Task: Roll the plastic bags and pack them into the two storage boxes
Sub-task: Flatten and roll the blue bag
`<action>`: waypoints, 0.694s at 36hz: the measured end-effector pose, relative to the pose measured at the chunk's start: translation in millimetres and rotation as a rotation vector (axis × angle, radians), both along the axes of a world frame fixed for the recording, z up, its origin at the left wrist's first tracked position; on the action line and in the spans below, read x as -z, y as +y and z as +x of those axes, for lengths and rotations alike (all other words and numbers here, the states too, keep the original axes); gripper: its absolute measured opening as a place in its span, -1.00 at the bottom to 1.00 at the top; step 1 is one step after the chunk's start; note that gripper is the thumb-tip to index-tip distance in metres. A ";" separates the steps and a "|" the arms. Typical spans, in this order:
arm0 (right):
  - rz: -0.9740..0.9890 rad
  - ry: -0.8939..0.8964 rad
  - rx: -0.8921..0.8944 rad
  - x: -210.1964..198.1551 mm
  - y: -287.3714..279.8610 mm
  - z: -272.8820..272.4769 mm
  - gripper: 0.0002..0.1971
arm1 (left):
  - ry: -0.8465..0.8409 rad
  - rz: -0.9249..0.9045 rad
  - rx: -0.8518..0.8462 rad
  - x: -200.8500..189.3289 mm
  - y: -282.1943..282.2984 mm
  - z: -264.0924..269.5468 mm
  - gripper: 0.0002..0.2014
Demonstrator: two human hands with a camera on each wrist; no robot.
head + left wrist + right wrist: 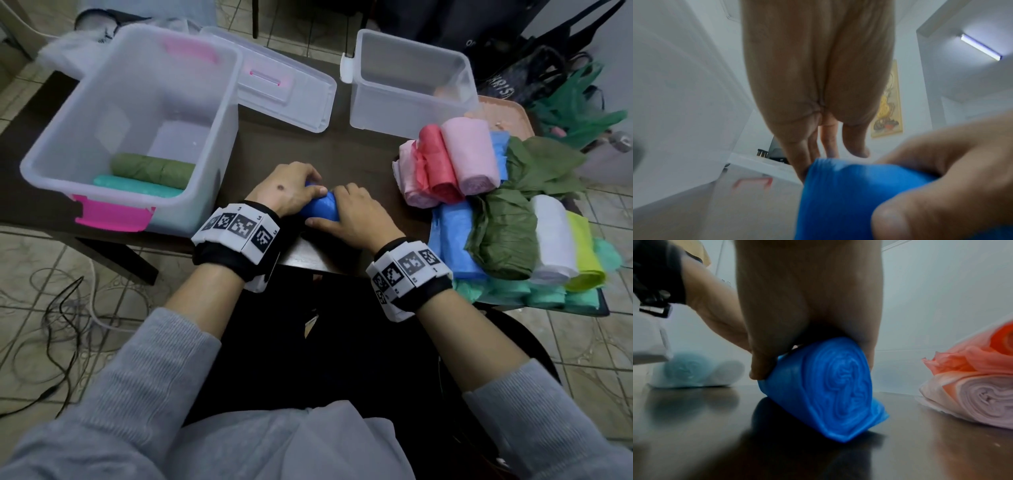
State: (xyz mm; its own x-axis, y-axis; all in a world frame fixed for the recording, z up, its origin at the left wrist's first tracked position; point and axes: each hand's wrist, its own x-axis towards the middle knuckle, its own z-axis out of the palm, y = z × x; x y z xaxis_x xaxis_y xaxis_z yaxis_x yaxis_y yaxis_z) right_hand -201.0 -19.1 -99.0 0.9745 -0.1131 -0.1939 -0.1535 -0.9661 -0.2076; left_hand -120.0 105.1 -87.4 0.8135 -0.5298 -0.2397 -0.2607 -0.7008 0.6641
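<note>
Blue bag roll (322, 207) gripped on the table (359, 150) by both hands

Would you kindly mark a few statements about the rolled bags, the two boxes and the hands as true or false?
1. Both hands grip the rolled blue plastic bag on the dark table. True: the left hand and right hand hold it.
2. The clear storage box with pink latches holds a dark green roll and a teal roll. True.
3. The smaller clear storage box is full of rolls. False: no rolls show inside it.
4. The pink-latched box has its lid on. False: it stands open.
5. The red plastic roll lies inside a box. False: it sits in the pile at the right.
</note>
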 end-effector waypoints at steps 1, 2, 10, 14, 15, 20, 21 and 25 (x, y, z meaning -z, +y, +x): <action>0.005 -0.005 0.002 -0.1 1.1 -0.9 -0.33 | -0.029 -0.012 -0.006 -3.5 -0.6 -1.4 -0.63; 0.017 -0.009 0.005 -0.4 2.2 -1.6 -0.34 | -0.069 -0.041 -0.018 -8.6 -0.9 -3.3 -0.62; 0.387 -0.131 0.109 -11.8 14.3 8.2 -0.52 | -0.480 -0.438 -0.276 -81.5 43.3 -13.5 -0.68; 0.601 -0.178 0.143 -32.9 28.6 19.2 -0.62 | -0.658 -0.349 -0.583 -90.7 98.0 -6.5 -0.66; 0.653 -0.183 0.133 -38.5 34.3 22.7 -0.62 | -0.674 -0.311 -0.675 -89.2 114.9 -4.6 -0.65; 0.838 -0.226 0.044 -65.0 59.2 42.2 -0.66 | -0.522 -0.130 -1.056 -68.8 180.1 7.8 -0.59; 0.848 -0.242 0.028 -70.2 63.5 46.8 -0.67 | -0.447 -0.115 -1.099 -64.3 188.4 9.7 -0.59; 0.881 -0.294 -0.022 -89.8 85.5 69.0 -0.59 | -0.228 -0.130 -1.108 -50.5 207.7 13.1 -0.56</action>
